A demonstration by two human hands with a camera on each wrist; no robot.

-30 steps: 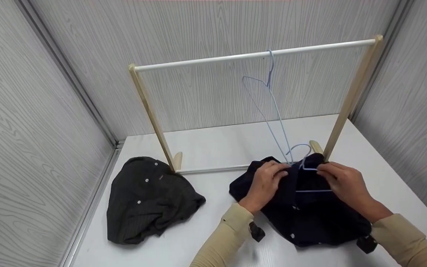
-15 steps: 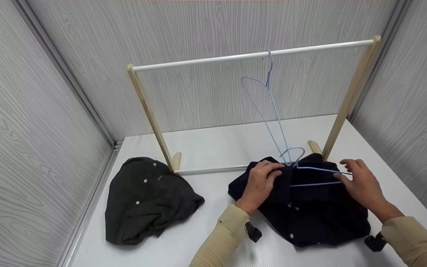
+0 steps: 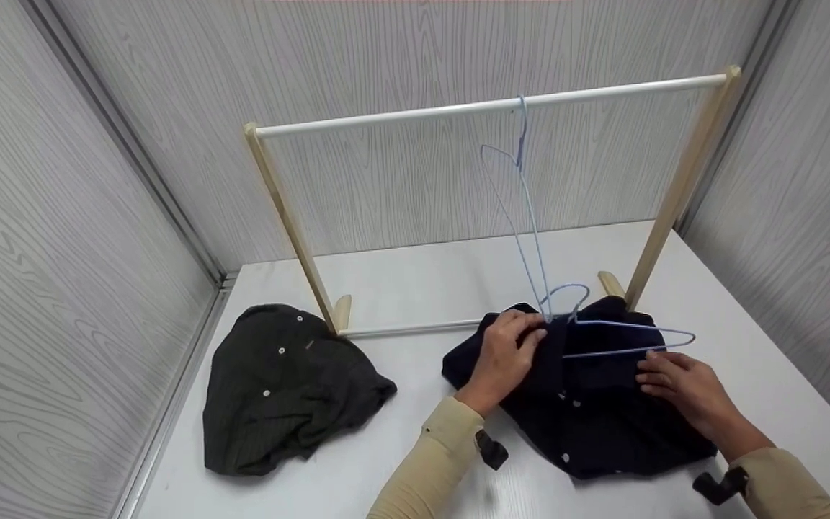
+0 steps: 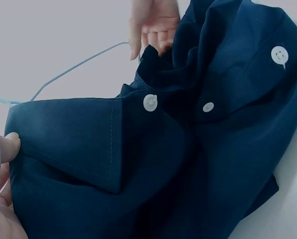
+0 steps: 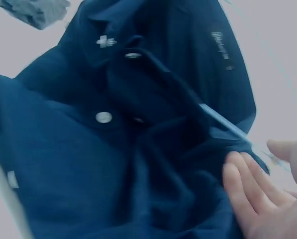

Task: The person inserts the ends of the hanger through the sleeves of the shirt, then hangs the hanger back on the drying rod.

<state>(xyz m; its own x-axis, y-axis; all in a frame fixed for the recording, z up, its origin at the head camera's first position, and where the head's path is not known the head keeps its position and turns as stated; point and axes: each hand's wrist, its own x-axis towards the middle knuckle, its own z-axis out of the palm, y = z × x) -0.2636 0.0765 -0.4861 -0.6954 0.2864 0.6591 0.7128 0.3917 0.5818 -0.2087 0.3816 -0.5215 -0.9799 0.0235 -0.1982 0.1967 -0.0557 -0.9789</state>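
A navy button-up shirt [image 3: 624, 432] lies bunched on the table at the right. A light blue wire hanger [image 3: 631, 326] is partly inside its neck; the hook stands up and the right arm sticks out over the cloth. My left hand [image 3: 505, 353] pinches the shirt's collar [image 4: 74, 134], thumb in front, beside the hook. The hanger's left arm is hidden under the fabric. My right hand [image 3: 689, 389] touches the shirt just below the hanger's lower bar. In the right wrist view its fingers [image 5: 245, 184] lie on the cloth, thumb apart.
Behind stands a clothes rack with a white top rail [image 3: 386, 119] and wooden posts [image 3: 289, 223]. A second blue wire hanger [image 3: 530, 209] hangs from the rail, its lower end near my left hand. A dark green shirt [image 3: 285, 404] lies crumpled at the left.
My right hand has let go of the hanger's right arm and moved down onto the shirt. More of that arm now shows. The left hand has stayed at the collar.
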